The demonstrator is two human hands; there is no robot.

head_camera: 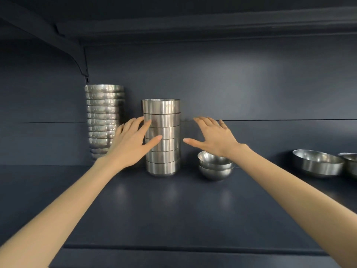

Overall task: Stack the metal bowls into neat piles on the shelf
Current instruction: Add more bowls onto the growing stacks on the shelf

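A tall pile of several smooth metal bowls (pixel 163 132) stands upright at the middle of the dark shelf (pixel 173 206). My left hand (pixel 131 142) is spread open against the pile's left side, fingertips and thumb touching it. My right hand (pixel 212 136) is open with fingers straight, just right of the pile and a small gap away from it. Behind the left hand rises a taller pile of several hammered metal bowls (pixel 103 117). Below my right hand sit two small round bowls (pixel 215 167), one nested in the other.
A wider metal bowl (pixel 316 164) sits at the right, with another bowl (pixel 350 163) cut off by the frame edge beside it. A dark bracket (pixel 81 60) holds the upper shelf at the back left. The shelf's front edge runs along the bottom.
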